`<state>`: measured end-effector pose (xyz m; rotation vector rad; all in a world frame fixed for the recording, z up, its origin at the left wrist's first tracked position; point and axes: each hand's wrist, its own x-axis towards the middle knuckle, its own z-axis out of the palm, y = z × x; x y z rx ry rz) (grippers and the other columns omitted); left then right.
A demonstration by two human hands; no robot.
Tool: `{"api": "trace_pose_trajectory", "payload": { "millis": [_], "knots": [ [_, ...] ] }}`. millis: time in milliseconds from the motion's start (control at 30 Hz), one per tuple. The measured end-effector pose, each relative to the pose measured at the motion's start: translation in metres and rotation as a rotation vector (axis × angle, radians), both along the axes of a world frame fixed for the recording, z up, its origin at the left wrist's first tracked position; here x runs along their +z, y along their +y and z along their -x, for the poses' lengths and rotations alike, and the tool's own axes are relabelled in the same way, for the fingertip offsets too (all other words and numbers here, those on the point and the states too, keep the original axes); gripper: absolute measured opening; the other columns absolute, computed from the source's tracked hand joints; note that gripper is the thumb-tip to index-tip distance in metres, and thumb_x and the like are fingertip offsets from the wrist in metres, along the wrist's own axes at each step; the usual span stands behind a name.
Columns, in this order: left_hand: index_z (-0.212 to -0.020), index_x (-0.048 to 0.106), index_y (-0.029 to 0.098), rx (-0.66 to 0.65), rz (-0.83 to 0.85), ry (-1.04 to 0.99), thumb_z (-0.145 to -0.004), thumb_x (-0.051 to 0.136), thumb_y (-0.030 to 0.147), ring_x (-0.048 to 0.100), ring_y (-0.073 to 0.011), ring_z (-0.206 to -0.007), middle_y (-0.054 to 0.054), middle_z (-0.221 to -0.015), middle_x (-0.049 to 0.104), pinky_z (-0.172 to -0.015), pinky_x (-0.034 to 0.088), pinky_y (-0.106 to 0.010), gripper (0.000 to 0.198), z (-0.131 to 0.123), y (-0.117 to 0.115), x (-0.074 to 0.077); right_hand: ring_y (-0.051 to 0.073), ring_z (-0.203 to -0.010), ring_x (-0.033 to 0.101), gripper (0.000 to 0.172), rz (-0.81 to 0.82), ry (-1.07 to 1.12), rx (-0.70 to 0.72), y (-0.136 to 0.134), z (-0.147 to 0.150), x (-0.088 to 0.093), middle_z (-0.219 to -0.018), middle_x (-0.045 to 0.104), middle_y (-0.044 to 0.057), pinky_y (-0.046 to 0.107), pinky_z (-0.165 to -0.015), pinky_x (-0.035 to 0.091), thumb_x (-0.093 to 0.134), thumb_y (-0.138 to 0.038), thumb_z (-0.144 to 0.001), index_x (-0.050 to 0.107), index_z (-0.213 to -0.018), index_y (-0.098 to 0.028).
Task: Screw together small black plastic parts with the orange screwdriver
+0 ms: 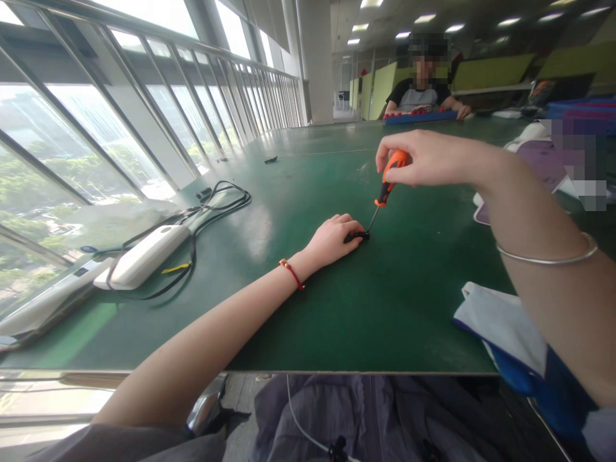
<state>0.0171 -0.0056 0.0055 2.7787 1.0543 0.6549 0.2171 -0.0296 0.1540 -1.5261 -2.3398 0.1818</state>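
Note:
My right hand point(416, 157) is closed around the orange and black handle of a screwdriver point(387, 183). Its thin metal shaft slants down to the left, and the tip meets the end of a small black part point(359, 236) lying on the green tabletop point(409, 301). My left hand point(334, 240) rests on the table with its fingers and thumb pinching that black part from the left. Most of the part is covered by my fingers, so its exact kind cannot be made out.
To the left lie a white power strip point(144, 256) and looped black cables point(226, 192). A small black piece point(271, 160) sits farther back. White and blue cloth point(505, 321) hangs over the right front edge. Across the table, a person point(418, 96) sits behind a blue tray point(418, 117).

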Motion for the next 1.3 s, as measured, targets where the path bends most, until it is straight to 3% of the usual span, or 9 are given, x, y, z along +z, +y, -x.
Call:
{"api": "trace_pose_trajectory", "payload": {
  "millis": [200, 333, 433, 600, 800, 1000, 1200, 1300],
  "knots": [
    [-0.100, 0.068, 0.019, -0.005, -0.002, -0.009, -0.086, 0.053, 0.027, 0.056, -0.0209, -0.089, -0.006, -0.095, 0.063, -0.082, 0.048, -0.034, 0.021, 0.0003, 0.0007, -0.0007, 0.015, -0.051, 0.048, 0.039, 0.059, -0.028, -0.013, -0.0011, -0.0024, -0.0008, -0.056, 0.052, 0.001, 0.031, -0.055, 0.032, 0.049, -0.058, -0.086, 0.067, -0.087, -0.023],
    [-0.099, 0.068, 0.019, -0.003, 0.015, -0.021, -0.086, 0.054, 0.027, 0.057, -0.0209, -0.090, -0.005, -0.094, 0.063, -0.081, 0.048, -0.034, 0.021, 0.0002, 0.0009, -0.0006, 0.016, -0.056, 0.052, 0.026, 0.011, -0.023, 0.004, -0.0009, -0.0012, 0.0001, -0.068, 0.059, 0.002, 0.030, -0.057, 0.034, 0.063, -0.046, -0.079, 0.066, -0.089, -0.023],
    [-0.098, 0.068, 0.020, -0.002, 0.022, -0.031, -0.086, 0.054, 0.028, 0.057, -0.0209, -0.090, -0.005, -0.094, 0.063, -0.080, 0.048, -0.033, 0.021, 0.0004, 0.0010, -0.0004, 0.015, -0.059, 0.053, 0.026, -0.021, -0.027, 0.026, -0.0009, -0.0004, 0.0004, -0.073, 0.062, 0.002, 0.030, -0.058, 0.035, 0.067, -0.045, -0.076, 0.064, -0.090, -0.022],
    [-0.098, 0.068, 0.020, -0.006, 0.023, -0.030, -0.086, 0.054, 0.028, 0.057, -0.0208, -0.090, -0.005, -0.094, 0.063, -0.081, 0.048, -0.033, 0.020, 0.0006, 0.0007, 0.0000, 0.014, -0.050, 0.048, 0.043, 0.071, -0.018, 0.025, -0.0041, -0.0020, 0.0014, -0.055, 0.053, 0.001, 0.031, -0.056, 0.034, 0.045, -0.059, -0.088, 0.064, -0.083, -0.020],
    [-0.097, 0.069, 0.019, -0.006, 0.025, -0.039, -0.086, 0.054, 0.028, 0.057, -0.0212, -0.091, -0.005, -0.094, 0.063, -0.080, 0.049, -0.033, 0.021, 0.0005, -0.0004, 0.0005, 0.018, -0.059, 0.056, 0.030, 0.053, 0.011, 0.053, -0.0005, -0.0032, 0.0007, -0.073, 0.064, 0.003, 0.032, -0.057, 0.037, 0.066, -0.050, -0.077, 0.064, -0.093, -0.025],
    [-0.097, 0.069, 0.019, -0.003, 0.024, -0.032, -0.086, 0.054, 0.027, 0.057, -0.0209, -0.090, -0.005, -0.094, 0.063, -0.080, 0.049, -0.033, 0.020, 0.0007, -0.0003, 0.0007, 0.016, -0.052, 0.051, 0.039, 0.096, -0.008, 0.002, -0.0058, -0.0027, 0.0026, -0.054, 0.053, 0.001, 0.032, -0.056, 0.034, 0.052, -0.060, -0.084, 0.066, -0.086, -0.024],
    [-0.098, 0.068, 0.019, -0.007, 0.018, -0.022, -0.086, 0.053, 0.028, 0.057, -0.0210, -0.090, -0.006, -0.094, 0.063, -0.080, 0.048, -0.033, 0.021, 0.0005, -0.0003, 0.0007, 0.016, -0.055, 0.053, 0.029, 0.082, 0.019, 0.044, -0.0034, -0.0022, 0.0018, -0.072, 0.063, 0.003, 0.032, -0.058, 0.037, 0.064, -0.050, -0.079, 0.067, -0.092, -0.024],
    [-0.098, 0.068, 0.019, -0.005, 0.020, -0.027, -0.086, 0.053, 0.028, 0.057, -0.0210, -0.091, -0.005, -0.094, 0.063, -0.080, 0.048, -0.033, 0.021, 0.0003, -0.0007, 0.0011, 0.017, -0.056, 0.053, 0.032, 0.094, 0.022, 0.048, -0.0020, -0.0028, 0.0004, -0.065, 0.059, 0.002, 0.032, -0.058, 0.037, 0.059, -0.054, -0.082, 0.067, -0.091, -0.024]
  ]
}}
